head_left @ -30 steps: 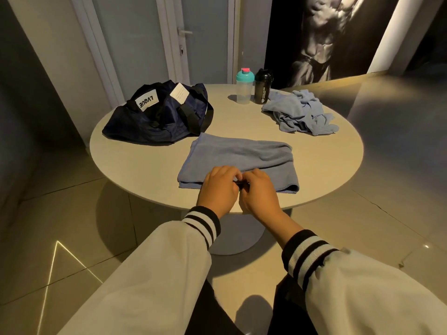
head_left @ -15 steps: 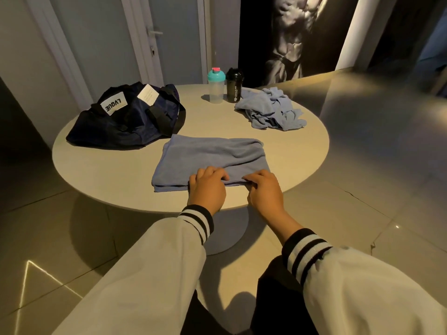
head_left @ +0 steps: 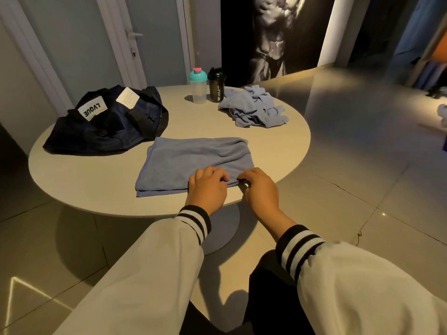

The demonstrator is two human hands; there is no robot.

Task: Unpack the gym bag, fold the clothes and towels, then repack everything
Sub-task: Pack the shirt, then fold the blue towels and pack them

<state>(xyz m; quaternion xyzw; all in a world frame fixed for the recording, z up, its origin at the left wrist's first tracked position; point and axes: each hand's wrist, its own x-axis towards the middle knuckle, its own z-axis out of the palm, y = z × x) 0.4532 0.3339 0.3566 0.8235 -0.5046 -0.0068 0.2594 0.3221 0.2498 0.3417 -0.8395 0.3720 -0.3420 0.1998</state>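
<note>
Round table (head_left: 278, 151) bears bag (head_left: 106, 129); towel (head_left: 193, 158); clothes (head_left: 254, 107); bottles (head_left: 198, 90).

Bag (head_left: 104, 128) left of towel (head_left: 193, 160) on table (head_left: 96, 189).

**What we cannot make out**

Our left hand (head_left: 208, 188) and right hand (head_left: 260, 189) cover the near right corner of the folded towel (head_left: 193, 158). The small print on the black shaker bottle (head_left: 216, 84) and on the white tag (head_left: 127, 97) of the gym bag (head_left: 106, 131) is too small for us to read.

Dim warm light, bowed wide-angle edges
</note>
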